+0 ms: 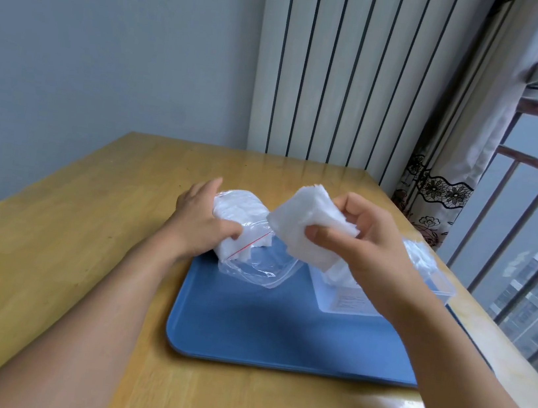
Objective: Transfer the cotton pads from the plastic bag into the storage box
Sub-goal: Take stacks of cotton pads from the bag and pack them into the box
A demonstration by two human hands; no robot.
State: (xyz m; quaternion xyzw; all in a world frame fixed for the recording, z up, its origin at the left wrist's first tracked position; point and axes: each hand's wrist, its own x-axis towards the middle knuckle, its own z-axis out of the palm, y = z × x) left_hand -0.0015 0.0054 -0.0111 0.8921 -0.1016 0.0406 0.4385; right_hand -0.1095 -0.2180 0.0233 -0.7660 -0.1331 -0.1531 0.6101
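We see right hand pinching stack of white cotton pads, lifted above blue tray. Left hand grips plastic bag, more pads inside. Clear storage box sits on tray's right, partly behind right wrist; wooden table beneath.

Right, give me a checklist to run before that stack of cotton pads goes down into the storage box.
1. Stack of cotton pads firmly pinched in the right hand: ok.
2. Plastic bag steadied by the left hand: ok.
3. Storage box open at the top: ok, the lid stands up behind it.
4. Room left in the box: cannot tell, the right hand hides most of it; some pads already show inside.
5. Box sits flat on the blue tray: ok.
6. Pads in the stack aligned: not ok, edges fan out.
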